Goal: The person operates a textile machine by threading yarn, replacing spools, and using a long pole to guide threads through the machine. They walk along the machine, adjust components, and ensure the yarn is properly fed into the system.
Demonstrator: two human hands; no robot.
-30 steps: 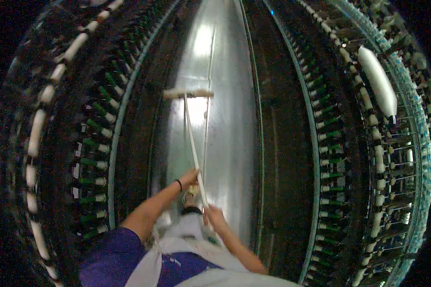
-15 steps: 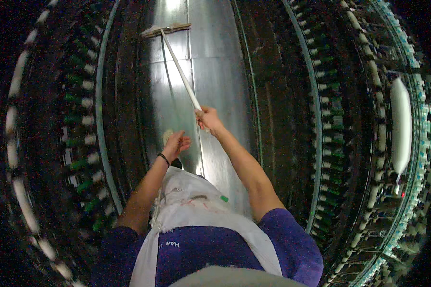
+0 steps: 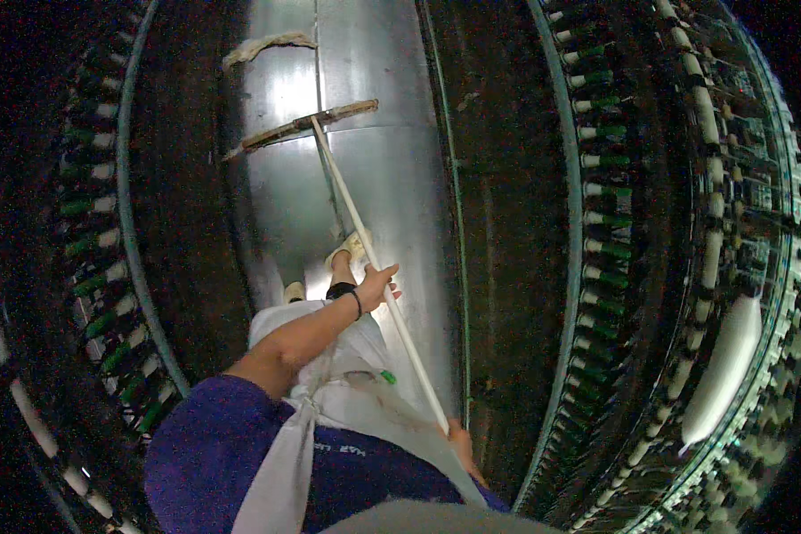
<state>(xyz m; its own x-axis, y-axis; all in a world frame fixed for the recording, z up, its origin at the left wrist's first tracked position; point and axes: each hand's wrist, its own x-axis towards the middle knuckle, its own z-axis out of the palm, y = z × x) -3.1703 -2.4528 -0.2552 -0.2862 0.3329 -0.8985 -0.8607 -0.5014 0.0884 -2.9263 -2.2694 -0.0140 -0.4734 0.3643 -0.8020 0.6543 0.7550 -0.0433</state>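
A push broom [image 3: 351,209] with a long pale handle and a wide, thin head [image 3: 280,133] slants across the shiny metal floor ahead of me. My left hand [image 3: 376,287], with a dark band at its wrist, is closed round the middle of the handle. Low at the right, beside my apron, my right hand [image 3: 459,442] grips the handle's near end; part of it is hidden. A curved strip of off-white fluff [image 3: 270,47] lies on the floor beyond the head, apart from it.
Rows of green and white bobbins [image 3: 607,191] line machines on both sides of the aisle. A large white spindle-shaped package [image 3: 725,374] hangs at the right. My feet in light footwear [image 3: 354,246] are on the metal floor [image 3: 400,196].
My left hand has come onto the handle. My right hand has drawn back toward my body with the handle end. The broom head is nearer, and the fluff now lies apart from it.
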